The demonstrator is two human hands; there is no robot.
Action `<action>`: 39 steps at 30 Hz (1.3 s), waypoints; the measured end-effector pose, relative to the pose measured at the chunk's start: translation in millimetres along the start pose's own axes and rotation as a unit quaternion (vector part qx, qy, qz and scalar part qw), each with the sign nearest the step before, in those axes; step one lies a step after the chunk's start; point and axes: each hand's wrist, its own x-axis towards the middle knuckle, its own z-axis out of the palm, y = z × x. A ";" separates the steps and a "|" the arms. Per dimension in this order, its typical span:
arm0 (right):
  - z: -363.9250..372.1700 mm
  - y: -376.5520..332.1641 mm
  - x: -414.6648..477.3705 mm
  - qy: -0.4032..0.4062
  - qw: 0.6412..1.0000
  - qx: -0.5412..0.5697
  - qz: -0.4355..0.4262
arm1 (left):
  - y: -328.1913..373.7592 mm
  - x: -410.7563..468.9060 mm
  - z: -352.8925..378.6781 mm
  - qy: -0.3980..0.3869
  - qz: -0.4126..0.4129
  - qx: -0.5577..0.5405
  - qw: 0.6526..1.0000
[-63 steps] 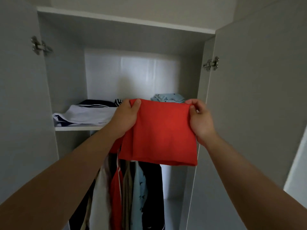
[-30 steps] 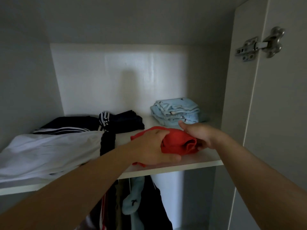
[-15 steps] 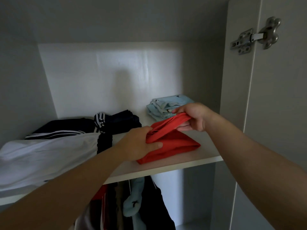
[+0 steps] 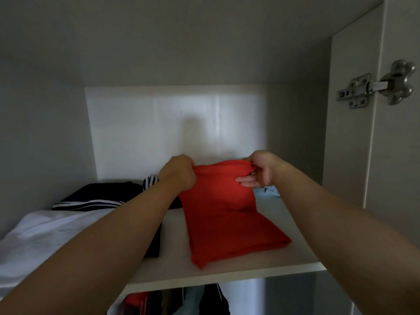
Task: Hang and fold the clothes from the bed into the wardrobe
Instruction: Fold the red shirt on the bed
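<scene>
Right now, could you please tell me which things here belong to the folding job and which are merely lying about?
In the job: red garment, left hand, right hand, wardrobe shelf.
Lying about: white garment, black striped garment, light blue garment, door hinge.

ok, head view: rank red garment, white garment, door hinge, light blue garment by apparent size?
1. red garment and white garment: about alike, and the white one is partly hidden
2. door hinge
3. light blue garment: only a sliver shows

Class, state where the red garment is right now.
In the head view, the red garment lies on the shelf right of the black striped clothes, its far edge held up by the left hand and right hand.
</scene>
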 end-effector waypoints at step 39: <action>29.5 123.7 -53.6 0.083 0.784 -0.548 -0.278 | 32.3 -73.0 82.0 -0.146 0.003 -0.032 0.989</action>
